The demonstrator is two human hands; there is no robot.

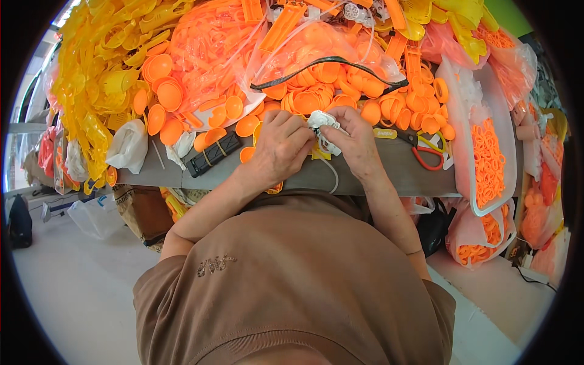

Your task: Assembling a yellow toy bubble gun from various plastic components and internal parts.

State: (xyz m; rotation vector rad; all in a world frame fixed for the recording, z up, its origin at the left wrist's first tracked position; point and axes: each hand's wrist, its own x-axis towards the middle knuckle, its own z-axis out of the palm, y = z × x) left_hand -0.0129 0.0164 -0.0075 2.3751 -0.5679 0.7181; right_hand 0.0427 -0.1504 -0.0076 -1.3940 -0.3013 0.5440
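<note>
Clearly, right hand [354, 139] pinches white bundle [322, 119]; left hand [281, 146] curled alongside.

Scissors [416, 146] right of hands [359, 145]; tub [510, 152] farther right

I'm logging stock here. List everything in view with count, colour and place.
Table: one, grey, centre
Bundle: one, white, upper centre
Parts: many, yellow, mostly table-left
Cups: many, orange, mid-table
Bin: one, translucent, table-right
Rings: many, orange, in bin
Bags: several, clear, white or pinkish, on and below table
Block: one, black, left of bundle
Scissors: one, red-handled, right of bundle
Floor: one, grey, below
Shirt: one, brown, bottom centre
Left hand: one, bare, at bundle
Right hand: one, bare, pinching bundle
</note>
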